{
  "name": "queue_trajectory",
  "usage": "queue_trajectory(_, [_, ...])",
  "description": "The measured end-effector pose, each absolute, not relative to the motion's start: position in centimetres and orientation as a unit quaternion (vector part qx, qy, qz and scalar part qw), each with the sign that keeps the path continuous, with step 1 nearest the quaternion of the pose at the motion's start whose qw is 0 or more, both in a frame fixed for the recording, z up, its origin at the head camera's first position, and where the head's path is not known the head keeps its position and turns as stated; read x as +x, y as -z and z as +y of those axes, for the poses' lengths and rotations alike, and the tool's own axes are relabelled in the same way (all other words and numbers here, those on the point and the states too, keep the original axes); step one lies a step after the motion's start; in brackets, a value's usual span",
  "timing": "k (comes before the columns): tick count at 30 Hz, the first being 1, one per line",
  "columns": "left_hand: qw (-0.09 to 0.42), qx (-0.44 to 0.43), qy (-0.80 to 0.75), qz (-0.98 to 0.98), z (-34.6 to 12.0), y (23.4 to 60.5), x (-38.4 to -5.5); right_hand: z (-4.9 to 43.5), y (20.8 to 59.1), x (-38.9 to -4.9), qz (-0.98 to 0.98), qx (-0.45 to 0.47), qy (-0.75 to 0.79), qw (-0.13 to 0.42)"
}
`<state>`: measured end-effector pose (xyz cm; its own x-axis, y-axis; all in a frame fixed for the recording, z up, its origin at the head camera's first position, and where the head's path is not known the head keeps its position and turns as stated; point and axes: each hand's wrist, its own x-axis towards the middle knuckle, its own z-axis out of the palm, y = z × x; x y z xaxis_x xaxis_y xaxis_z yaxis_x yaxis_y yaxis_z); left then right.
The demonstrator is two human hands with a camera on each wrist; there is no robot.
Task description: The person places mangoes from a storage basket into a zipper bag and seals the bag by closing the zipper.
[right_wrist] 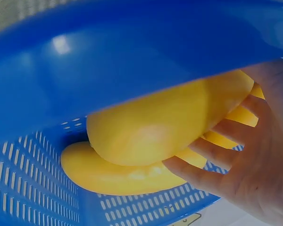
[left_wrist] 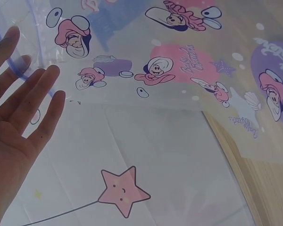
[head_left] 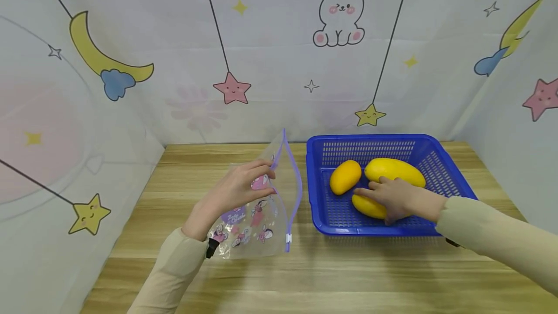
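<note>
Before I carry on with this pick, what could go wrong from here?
The right hand lies over the near fruit, whose rounded sides could slip in the fingers or nudge the long fruit behind it. On the way out, it might knock the raised rim of the basket. The left hand touches one side of the clear bag's open mouth, so the thin film may fold inward.
</note>
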<state>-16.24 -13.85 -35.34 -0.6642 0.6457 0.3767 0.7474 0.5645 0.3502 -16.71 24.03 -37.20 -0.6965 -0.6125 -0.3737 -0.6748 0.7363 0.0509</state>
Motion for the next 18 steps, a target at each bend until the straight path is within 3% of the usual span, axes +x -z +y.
queue_trajectory(18, [0.113,-0.406,0.248,-0.872,-13.76,35.41,-16.23,24.10,37.44,-17.23,0.911,-0.359,-0.099,0.180])
